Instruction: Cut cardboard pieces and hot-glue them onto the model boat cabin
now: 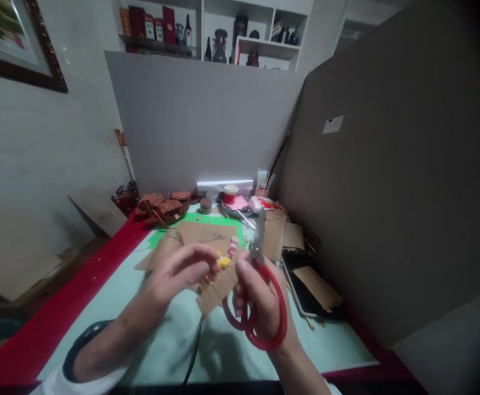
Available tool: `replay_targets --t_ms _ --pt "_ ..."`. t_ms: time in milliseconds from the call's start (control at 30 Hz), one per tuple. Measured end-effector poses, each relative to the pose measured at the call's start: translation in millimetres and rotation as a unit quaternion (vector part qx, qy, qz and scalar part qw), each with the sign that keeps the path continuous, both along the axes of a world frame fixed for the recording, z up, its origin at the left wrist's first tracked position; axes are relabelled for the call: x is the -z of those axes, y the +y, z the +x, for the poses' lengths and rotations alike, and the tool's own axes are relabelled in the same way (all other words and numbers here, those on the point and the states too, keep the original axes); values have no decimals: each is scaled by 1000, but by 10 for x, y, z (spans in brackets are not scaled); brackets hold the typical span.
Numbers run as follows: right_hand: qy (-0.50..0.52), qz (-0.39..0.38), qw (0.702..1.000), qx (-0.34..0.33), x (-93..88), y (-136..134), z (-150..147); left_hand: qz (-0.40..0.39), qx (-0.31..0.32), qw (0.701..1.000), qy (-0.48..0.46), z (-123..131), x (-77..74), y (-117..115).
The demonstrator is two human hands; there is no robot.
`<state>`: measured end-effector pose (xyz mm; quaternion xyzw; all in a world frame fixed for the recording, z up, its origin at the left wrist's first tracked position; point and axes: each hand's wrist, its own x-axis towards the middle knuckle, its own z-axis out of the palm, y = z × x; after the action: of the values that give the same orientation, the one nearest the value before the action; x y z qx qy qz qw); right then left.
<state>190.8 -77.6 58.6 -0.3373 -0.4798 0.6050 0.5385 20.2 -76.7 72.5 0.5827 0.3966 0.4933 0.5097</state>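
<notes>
My right hand (260, 299) grips red-handled scissors (257, 258), fingers through the loops, metal blades pointing up and away. My left hand (182, 274) pinches a strip of brown cardboard (217, 291) that carries a small yellow piece (224, 262) near the fingertips. The two hands are close together above the pale green table top (141, 334), with the scissor blades just right of the cardboard's upper end. A dark band sits on my left wrist.
Brown cardboard sheets (207, 233) lie on a bright green mat (157, 237). Behind them are a brown model (163, 207), a red cup (231, 193), a brush holder (261, 191) and corrugated scraps (317, 288). Grey partition boards (388, 164) close the back and right. A black cable (194, 345) runs toward me.
</notes>
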Motion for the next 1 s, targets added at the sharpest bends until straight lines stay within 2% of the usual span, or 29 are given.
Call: replay_targets --t_ms 100,167,333,400,500,567,800,1000 --pt "-32 30 999 29 2 32 -4 -53 115 992 23 80 -42 116" --pt "-59 43 997 34 21 51 32 -66 139 988 32 113 -76 176" --pt "-144 47 987 58 92 64 324 -76 127 989 -9 140 -145 292" --pt "-189 41 981 23 133 36 452 -86 119 989 -17 156 -149 316" --pt "-239 33 968 -67 207 -37 571 -90 102 991 -7 185 -126 335" --pt "-243 33 965 -92 252 -83 594 -87 96 992 2 199 -104 346" --pt "-264 91 959 -47 331 -109 548 -69 116 989 54 261 -33 377" --pt "-298 112 948 -29 240 -97 566 -64 117 988 78 336 3 368"
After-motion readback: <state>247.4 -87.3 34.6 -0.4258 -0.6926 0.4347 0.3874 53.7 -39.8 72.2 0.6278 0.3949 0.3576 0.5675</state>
